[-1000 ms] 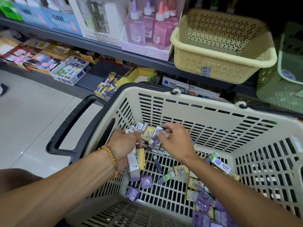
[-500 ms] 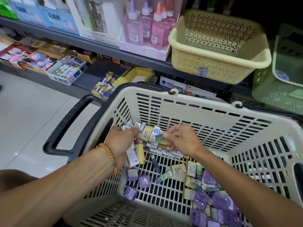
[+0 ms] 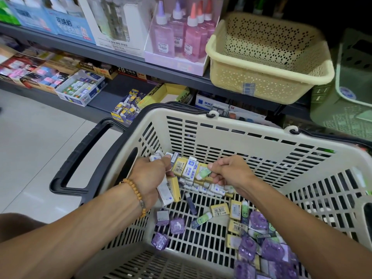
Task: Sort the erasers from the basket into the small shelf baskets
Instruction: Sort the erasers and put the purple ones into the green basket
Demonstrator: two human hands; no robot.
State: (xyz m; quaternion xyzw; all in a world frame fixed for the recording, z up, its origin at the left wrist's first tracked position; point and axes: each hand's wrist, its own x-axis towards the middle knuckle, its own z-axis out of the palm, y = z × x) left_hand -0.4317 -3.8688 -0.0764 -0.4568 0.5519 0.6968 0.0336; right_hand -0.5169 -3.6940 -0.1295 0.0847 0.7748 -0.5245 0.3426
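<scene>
Erasers (image 3: 219, 210) lie scattered over the slatted floor of the shopping basket (image 3: 241, 137), and I am gathering them by kind before anything goes up to the shelf. My left hand (image 3: 150, 174) is curled round a stack of yellow and white ones (image 3: 188, 168), fanned out past my thumb with a couple hanging below the palm (image 3: 171, 190) — I keep them bunched there so one trip carries many. My right hand (image 3: 231, 174) pinches a single green eraser (image 3: 203, 173) between thumb and fingertips, just beside the stack, likely to sort it apart or tuck it in (I judge the former, since its colour differs). The purple wrapped ones (image 3: 269, 250) sit heaped in the near right corner, untouched. Above, the cream shelf basket (image 3: 267, 77) and the green shelf basket (image 3: 346, 109) wait, nothing of mine in them that I can see.

Against a second ago, my right hand has drawn back a little from the stack and now shows the green eraser clearly in its pinch — earlier its fingers were down among the pile. My left hand keeps its hold, and the loose erasers have slid toward the near corner.
</scene>
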